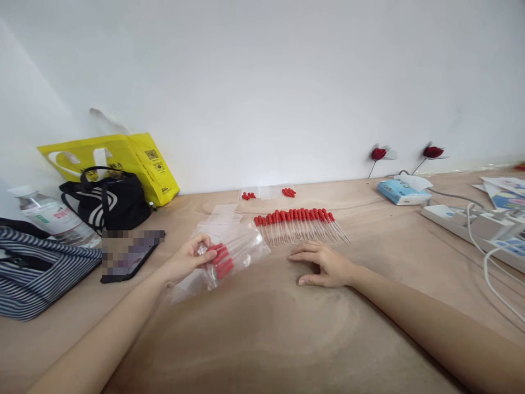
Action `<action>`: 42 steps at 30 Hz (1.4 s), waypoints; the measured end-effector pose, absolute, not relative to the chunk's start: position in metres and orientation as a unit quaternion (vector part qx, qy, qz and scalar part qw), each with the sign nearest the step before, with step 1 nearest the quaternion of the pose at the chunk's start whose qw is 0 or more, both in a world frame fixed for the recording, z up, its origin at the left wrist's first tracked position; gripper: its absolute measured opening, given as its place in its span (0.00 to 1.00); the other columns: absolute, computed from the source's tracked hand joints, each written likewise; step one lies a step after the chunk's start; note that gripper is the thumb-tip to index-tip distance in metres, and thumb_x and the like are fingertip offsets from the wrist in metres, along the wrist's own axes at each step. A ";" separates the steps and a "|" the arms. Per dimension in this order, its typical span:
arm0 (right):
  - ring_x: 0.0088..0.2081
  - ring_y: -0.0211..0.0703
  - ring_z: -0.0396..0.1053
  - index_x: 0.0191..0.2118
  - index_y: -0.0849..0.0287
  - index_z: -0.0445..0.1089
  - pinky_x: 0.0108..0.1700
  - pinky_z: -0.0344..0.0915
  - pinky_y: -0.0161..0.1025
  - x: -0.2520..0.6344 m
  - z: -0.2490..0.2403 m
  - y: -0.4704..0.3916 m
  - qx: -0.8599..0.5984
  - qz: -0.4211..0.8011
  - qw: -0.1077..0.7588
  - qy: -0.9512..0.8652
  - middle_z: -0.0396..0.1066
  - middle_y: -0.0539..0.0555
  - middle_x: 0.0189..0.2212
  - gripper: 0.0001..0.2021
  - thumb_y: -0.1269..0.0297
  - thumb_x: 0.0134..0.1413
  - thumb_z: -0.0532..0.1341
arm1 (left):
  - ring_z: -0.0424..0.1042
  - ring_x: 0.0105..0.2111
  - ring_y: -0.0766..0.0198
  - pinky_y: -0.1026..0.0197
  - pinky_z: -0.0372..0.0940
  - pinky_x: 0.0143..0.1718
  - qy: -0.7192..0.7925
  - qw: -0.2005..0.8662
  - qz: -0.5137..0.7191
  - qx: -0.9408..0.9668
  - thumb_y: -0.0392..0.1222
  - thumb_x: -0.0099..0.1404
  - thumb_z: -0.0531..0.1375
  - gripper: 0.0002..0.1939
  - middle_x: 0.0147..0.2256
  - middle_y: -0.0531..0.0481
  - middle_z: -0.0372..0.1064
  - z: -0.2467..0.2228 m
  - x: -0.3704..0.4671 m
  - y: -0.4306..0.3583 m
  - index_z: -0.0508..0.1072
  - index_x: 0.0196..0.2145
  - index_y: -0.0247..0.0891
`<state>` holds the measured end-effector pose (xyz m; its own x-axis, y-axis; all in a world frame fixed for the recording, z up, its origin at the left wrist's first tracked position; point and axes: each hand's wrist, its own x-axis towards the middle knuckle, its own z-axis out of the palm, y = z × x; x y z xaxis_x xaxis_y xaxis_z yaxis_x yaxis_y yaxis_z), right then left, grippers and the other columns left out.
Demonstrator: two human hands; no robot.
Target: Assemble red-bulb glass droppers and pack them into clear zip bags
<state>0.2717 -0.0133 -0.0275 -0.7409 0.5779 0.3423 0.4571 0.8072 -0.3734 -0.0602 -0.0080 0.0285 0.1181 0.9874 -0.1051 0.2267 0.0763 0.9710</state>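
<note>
My left hand (192,258) pinches a clear plastic bag (251,245) with several red rubber bulbs (223,261) inside, its thumb pressed over them. Under and behind this bag lie more clear bags (223,214) on the table. Palm down on the wood, my right hand (328,266) has its fingers stretched out and holds nothing. Just beyond its fingertips, a row of slim clear droppers (293,225) with red bulbs lies side by side. Close to the wall, another clear bag (268,192) has small red bulbs (289,192) at its ends.
At left are a striped pouch (45,273), a phone (139,257), a water bottle (53,213), a black bag (123,202) and a yellow bag (151,164). At right stand a tissue pack (404,191), a power strip (455,219) with cables, and two red flowers (379,154).
</note>
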 end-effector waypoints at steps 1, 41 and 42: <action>0.46 0.45 0.62 0.50 0.57 0.63 0.47 0.57 0.45 0.272 -0.027 -0.013 -0.280 0.135 0.226 -0.923 0.65 0.57 0.45 0.26 0.48 0.47 0.57 | 0.65 0.19 0.69 0.67 0.62 0.19 0.560 0.478 0.421 0.529 0.39 0.42 0.67 0.18 0.19 0.58 0.63 0.027 -0.060 -0.003 0.58 0.22 0.38; 0.45 0.46 0.63 0.47 0.56 0.66 0.47 0.57 0.45 0.267 -0.027 -0.017 -0.315 0.172 0.250 -0.899 0.67 0.56 0.43 0.25 0.48 0.43 0.60 | 0.67 0.23 0.68 0.68 0.58 0.25 0.529 0.499 0.132 0.674 0.40 0.42 0.65 0.12 0.22 0.55 0.68 0.040 -0.055 -0.003 0.68 0.25 0.36; 0.44 0.46 0.63 0.46 0.56 0.66 0.47 0.57 0.46 0.264 -0.027 -0.019 -0.333 0.177 0.261 -0.888 0.68 0.56 0.42 0.24 0.49 0.43 0.60 | 0.67 0.23 0.68 0.68 0.58 0.24 0.516 0.499 0.152 0.680 0.40 0.42 0.65 0.12 0.21 0.56 0.67 0.034 -0.038 -0.004 0.68 0.26 0.36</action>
